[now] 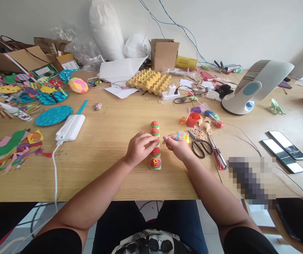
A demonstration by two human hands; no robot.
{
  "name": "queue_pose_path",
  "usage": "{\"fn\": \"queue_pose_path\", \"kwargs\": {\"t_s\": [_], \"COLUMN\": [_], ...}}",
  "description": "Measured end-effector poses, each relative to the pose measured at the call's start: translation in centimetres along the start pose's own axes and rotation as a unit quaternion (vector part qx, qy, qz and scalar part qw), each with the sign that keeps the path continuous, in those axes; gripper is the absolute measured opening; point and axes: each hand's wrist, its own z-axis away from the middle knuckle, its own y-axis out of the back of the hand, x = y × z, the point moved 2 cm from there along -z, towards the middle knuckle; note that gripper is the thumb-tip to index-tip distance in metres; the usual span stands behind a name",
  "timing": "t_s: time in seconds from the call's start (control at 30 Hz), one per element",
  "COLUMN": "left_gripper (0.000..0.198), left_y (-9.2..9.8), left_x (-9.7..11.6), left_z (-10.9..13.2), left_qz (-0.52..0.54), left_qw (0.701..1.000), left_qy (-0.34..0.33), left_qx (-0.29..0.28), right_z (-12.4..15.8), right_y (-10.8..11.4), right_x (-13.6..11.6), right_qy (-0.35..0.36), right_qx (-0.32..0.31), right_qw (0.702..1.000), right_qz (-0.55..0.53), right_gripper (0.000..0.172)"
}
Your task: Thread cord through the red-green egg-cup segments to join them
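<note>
- A segmented craft piece (155, 163), built of tan sections with red-and-green tops, is laid flat on the desk (109, 165), a little right of the middle of the near edge.
- Its long axis is run from the near edge straight toward the far edge; one end is pointed at the person, the other at the egg tray (150, 81) farther back.
- The left hand (138, 148) is set against the left side of the piece, and its fingers are curled closed over the middle sections, which are hidden by them; both end sections are left showing.
- The right hand (177, 145) is held just to the right of the piece, level with its middle; whether it touches the piece cannot be told.
- A small blue strip (177, 136) is pinched between the thumb and fingertips of the right hand.
- Black-handled scissors (201, 146) are laid just right of the right hand, with a red utility knife (219, 156) beside them.
- A red cup (193, 119) is found beyond the scissors, among small scraps.
- A white power bank (71, 127) is placed well to the left, and coloured paper offcuts (8, 150) are heaped near the left edge.
- A desk fan (254, 86) is stood toward the far right corner.
</note>
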Motion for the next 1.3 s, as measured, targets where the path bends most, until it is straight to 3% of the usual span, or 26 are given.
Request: {"fn": "queue_pose_path", "kwargs": {"t_s": [0.63,1.3], "left_gripper": [0.013,0.012], "left_y": [0.0,-0.2], "left_x": [0.1,0.2], "left_z": [0.0,-0.1], "left_qz": [0.017,0.041], "left_qw": [1.0,0.999], "left_qy": [0.001,0.016], "left_qx": [0.006,-0.015], "right_z": [0.1,0.5], "right_y": [-0.3,-0.8], "right_x": [-0.1,-0.6], "right_qy": [-0.006,0.032], "right_qx": [0.0,-0.063], "right_qw": [1.0,0.99], "right_qz": [0.026,0.124], "right_gripper": [0.046,0.062]}}
